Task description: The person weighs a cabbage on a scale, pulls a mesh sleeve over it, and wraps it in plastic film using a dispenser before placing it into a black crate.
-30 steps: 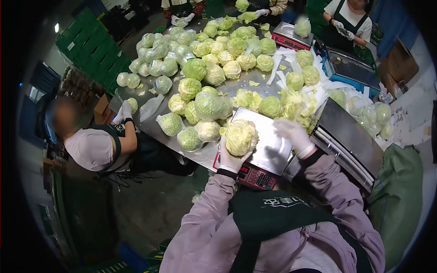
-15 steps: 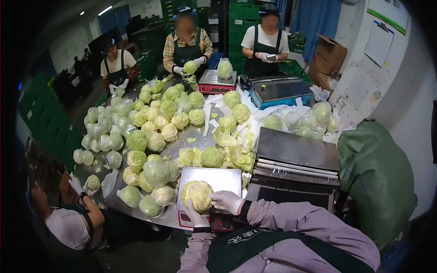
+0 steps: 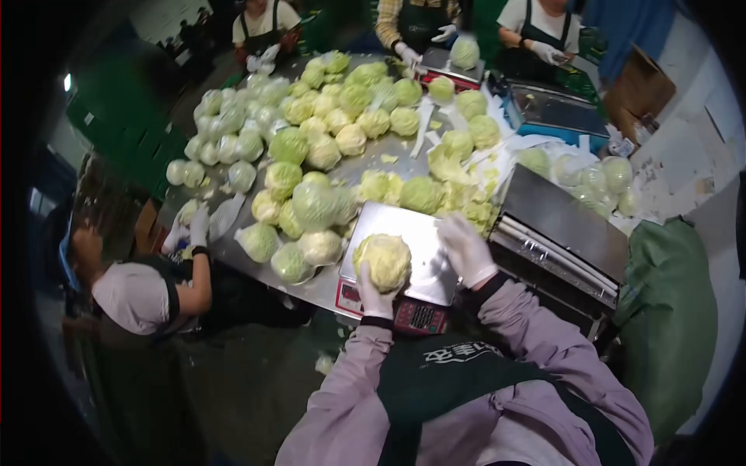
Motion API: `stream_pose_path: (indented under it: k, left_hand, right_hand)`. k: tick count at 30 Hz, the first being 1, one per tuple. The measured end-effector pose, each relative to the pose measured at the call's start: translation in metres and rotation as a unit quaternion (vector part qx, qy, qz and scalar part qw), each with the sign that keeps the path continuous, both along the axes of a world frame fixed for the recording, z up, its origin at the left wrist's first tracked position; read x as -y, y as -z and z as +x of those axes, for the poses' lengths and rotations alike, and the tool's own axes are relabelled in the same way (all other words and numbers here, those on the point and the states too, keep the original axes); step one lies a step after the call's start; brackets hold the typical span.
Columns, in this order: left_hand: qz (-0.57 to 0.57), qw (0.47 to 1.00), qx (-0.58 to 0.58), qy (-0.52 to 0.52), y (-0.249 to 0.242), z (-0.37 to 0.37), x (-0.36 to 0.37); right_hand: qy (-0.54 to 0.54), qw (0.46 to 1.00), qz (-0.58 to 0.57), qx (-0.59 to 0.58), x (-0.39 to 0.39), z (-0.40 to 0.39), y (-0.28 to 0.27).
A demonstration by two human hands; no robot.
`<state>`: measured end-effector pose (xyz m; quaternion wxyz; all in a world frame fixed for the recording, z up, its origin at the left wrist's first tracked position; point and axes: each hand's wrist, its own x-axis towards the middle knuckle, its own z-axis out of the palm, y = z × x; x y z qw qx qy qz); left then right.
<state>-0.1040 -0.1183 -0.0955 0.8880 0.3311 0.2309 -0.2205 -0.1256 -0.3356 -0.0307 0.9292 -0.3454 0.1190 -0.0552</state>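
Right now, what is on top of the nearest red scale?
The left hand holds a cabbage over the metal plate of the scale; whether it rests there I cannot tell. The right hand is at the plate's right edge. Whatever lies behind the cabbage and hands is covered.

Left hand holding a pale cabbage over a scale, right hand open nearby, heads alongside apparently net-wrapped

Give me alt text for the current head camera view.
A gloved left hand holds a cabbage over a scale, with the gloved right hand alongside; more cabbages crowd the metal table, co-workers around it.
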Motion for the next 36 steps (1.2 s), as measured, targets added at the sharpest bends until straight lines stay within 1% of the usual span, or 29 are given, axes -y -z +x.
stream_pose_path:
  k: [2, 4, 5, 6, 8, 9, 10, 11, 12, 13, 14, 16, 18, 20, 21, 23, 24, 26, 30, 31, 35, 36]
  left_hand:
    - [0.090, 0.995, 0.000, -0.038, -0.035, -0.010, 0.010]
    - [0.097, 0.994, -0.004, -0.039, -0.035, -0.009, 0.010]
    - [0.083, 0.996, -0.001, -0.033, -0.034, -0.008, 0.010]
    - [0.068, 0.997, 0.003, -0.028, -0.033, -0.007, 0.009]
    - [0.062, 0.998, 0.007, -0.028, -0.033, -0.007, 0.009]
    - [0.083, 0.996, 0.007, -0.030, -0.033, -0.008, 0.010]
    - [0.104, 0.994, 0.008, -0.032, -0.034, -0.009, 0.011]
    - [0.116, 0.993, 0.005, -0.036, -0.037, -0.010, 0.012]
    - [0.116, 0.992, 0.005, -0.039, -0.035, -0.010, 0.013]
    - [0.121, 0.992, 0.001, -0.034, -0.034, -0.008, 0.012]
    - [0.126, 0.992, -0.003, -0.030, -0.033, -0.007, 0.011]
    - [0.132, 0.991, -0.004, -0.034, -0.032, -0.007, 0.010]
    - [0.145, 0.989, 0.010, -0.022, -0.030, -0.009, 0.012]
    - [0.140, 0.990, 0.019, -0.016, -0.028, -0.008, 0.012]
    - [0.137, 0.990, 0.029, -0.011, -0.028, -0.007, 0.011]
    - [0.134, 0.990, 0.038, -0.006, -0.028, -0.006, 0.011]
    - [0.140, 0.989, 0.040, -0.006, -0.028, -0.005, 0.011]
    - [0.146, 0.988, 0.042, -0.005, -0.035, -0.005, 0.013]
    - [0.179, 0.984, 0.009, 0.006, -0.042, -0.004, 0.014]
    - [0.191, 0.981, 0.002, 0.014, -0.041, -0.004, 0.014]
    - [0.165, 0.985, 0.020, 0.040, -0.027, 0.002, 0.005]
    - [0.153, 0.987, 0.024, 0.050, -0.023, 0.003, 0.004]
  right_hand:
    - [0.080, 0.980, -0.156, -0.090, -0.006, 0.002, -0.019]
    - [-0.032, 0.943, -0.310, -0.118, -0.016, -0.002, -0.020]
    - [-0.057, 0.945, -0.284, -0.150, -0.027, -0.005, -0.013]
    - [-0.057, 0.942, -0.289, -0.158, -0.039, -0.008, -0.007]
    - [-0.099, 0.912, -0.372, -0.144, -0.055, -0.015, -0.012]
    - [-0.022, 0.866, -0.499, -0.029, -0.062, -0.014, 0.008]
    - [-0.024, 0.866, -0.498, -0.028, -0.065, -0.012, 0.003]
    - [0.006, 0.798, -0.602, 0.019, -0.067, -0.011, -0.002]
    - [0.036, 0.715, -0.695, 0.067, -0.068, -0.011, -0.008]
    - [0.010, 0.701, -0.710, 0.062, -0.067, -0.011, -0.012]
    - [0.007, 0.702, -0.709, 0.067, -0.067, -0.012, -0.015]
    - [-0.028, 0.712, -0.700, 0.031, -0.065, -0.014, -0.019]
    - [-0.009, 0.709, -0.705, 0.033, -0.065, -0.014, -0.014]
    - [0.020, 0.777, -0.628, 0.022, -0.063, -0.013, -0.009]
    - [0.021, 0.778, -0.628, 0.022, -0.060, -0.012, -0.007]
    - [0.019, 0.821, -0.571, -0.009, -0.056, -0.011, -0.007]
    - [0.019, 0.821, -0.571, -0.010, -0.054, -0.011, -0.007]
    - [-0.019, 0.839, -0.543, -0.032, -0.050, -0.012, -0.007]
    - [-0.022, 0.853, -0.521, -0.037, -0.045, -0.014, 0.001]
    - [-0.021, 0.865, -0.500, -0.025, -0.044, -0.015, 0.002]
    - [-0.037, 0.897, -0.440, 0.012, -0.042, -0.021, 0.010]
    - [-0.037, 0.897, -0.440, 0.012, -0.039, -0.021, 0.012]
